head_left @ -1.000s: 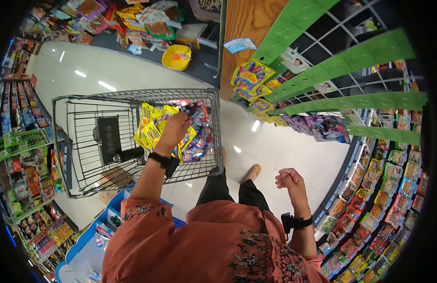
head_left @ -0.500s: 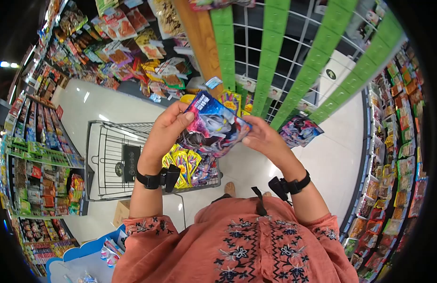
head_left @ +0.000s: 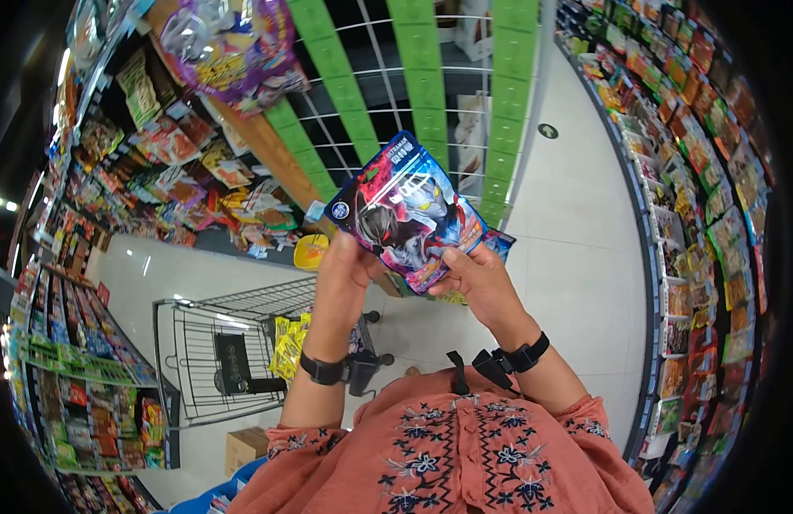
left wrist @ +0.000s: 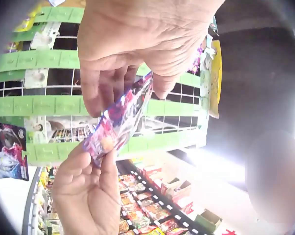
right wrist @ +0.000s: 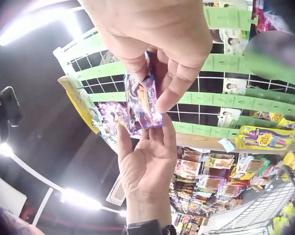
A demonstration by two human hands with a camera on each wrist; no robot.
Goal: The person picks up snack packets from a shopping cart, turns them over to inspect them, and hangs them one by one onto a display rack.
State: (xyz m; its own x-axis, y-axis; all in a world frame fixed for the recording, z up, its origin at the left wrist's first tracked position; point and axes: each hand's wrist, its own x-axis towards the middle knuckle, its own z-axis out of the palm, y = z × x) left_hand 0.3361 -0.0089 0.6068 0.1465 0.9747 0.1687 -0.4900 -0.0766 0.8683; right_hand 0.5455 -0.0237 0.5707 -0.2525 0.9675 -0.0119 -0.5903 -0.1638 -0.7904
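Observation:
Both hands hold a blue, red and purple snack pouch (head_left: 405,210) printed with masked silver-headed figures, its front turned up toward the head camera. The left hand (head_left: 343,272) grips its lower left edge, with the thumb on the near side. At the lower right corner, the right hand (head_left: 480,287) pinches it with the thumb on the printed face. Seen from the left wrist, the pouch (left wrist: 120,117) is edge-on between the two hands. Below and to the left stands a wire shopping cart (head_left: 217,300) with yellow snack packets (head_left: 289,343) in it, partly hidden by the left forearm.
A wire grid rack with green strips (head_left: 426,86) rises just ahead, and a large purple bag (head_left: 234,51) hangs at its upper left. Packed snack shelves (head_left: 713,214) line the right side. A cardboard box (head_left: 245,447) sits on the floor at lower left.
The left hand has come up out of the cart, and the right hand has joined it on the pouch. Since half a second ago, the pouch has tilted more upright and the view has turned right.

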